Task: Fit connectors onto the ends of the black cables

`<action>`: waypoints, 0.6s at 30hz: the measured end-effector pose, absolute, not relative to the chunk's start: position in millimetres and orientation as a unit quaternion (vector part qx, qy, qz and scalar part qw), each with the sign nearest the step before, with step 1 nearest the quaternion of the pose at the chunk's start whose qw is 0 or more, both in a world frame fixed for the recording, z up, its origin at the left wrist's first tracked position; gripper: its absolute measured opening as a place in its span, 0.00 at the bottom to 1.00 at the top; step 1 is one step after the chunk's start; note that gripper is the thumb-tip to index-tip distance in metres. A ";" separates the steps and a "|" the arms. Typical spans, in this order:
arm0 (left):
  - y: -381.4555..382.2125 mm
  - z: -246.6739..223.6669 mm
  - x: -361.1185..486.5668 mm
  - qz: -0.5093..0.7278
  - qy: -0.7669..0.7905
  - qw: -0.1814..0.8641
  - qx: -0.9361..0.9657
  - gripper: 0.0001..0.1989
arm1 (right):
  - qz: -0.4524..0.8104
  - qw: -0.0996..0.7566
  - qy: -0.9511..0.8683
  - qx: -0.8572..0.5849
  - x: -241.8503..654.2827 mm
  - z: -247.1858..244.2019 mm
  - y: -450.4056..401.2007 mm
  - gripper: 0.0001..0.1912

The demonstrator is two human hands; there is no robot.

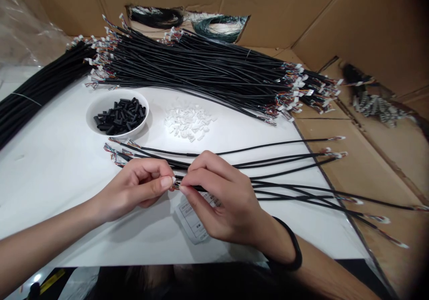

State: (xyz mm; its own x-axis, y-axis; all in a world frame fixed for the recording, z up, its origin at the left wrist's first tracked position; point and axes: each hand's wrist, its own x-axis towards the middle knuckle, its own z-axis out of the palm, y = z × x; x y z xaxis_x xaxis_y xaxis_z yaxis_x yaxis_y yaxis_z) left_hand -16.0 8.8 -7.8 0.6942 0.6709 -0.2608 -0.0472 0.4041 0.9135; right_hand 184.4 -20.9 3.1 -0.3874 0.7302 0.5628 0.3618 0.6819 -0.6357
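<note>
"White plastic is seen at the centre; where is the small connector (174, 180) held?"

"Between the thumb and index finger of the left hand (136, 186), which are clamped on it above the desk (67, 184)."

"How is the right hand (226, 197) placed?"

"Its thumb and index fingertips are set close together just to the right of the connector, at fine wires (177, 185); whether a wire is pinched cannot be told."

"Which relation is to be noted?"

"The narrow gap between the two pairs of fingers, crossed roughly from left to right by the wires. The left hand is the nearer, being in contact; the connector's own long axis is too small to be judged. Black cables (288, 159) are laid in much the same direction, partly hidden by the right hand."
</note>
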 end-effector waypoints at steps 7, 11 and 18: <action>11.9 -10.6 -15.9 0.212 0.295 0.799 0.479 0.14 | 0.301 0.419 -0.784 -0.345 185.9 9.4 -19.1 0.06; 11.8 -10.4 -15.8 0.212 0.293 0.799 0.480 0.14 | 0.324 0.425 -0.765 -0.360 185.3 10.9 -19.7 0.06; 12.8 -8.3 -16.4 0.192 0.297 0.799 0.487 0.15 | 0.335 0.412 -0.766 -0.363 185.3 10.0 -21.0 0.07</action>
State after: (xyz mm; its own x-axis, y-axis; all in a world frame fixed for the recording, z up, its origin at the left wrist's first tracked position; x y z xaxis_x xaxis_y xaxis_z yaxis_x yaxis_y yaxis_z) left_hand -16.4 12.8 -8.3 0.7501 0.5958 -0.2869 -0.0184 0.4525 0.8916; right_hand 185.3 -21.0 10.0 -0.3973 0.8316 0.3881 0.2803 0.5126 -0.8116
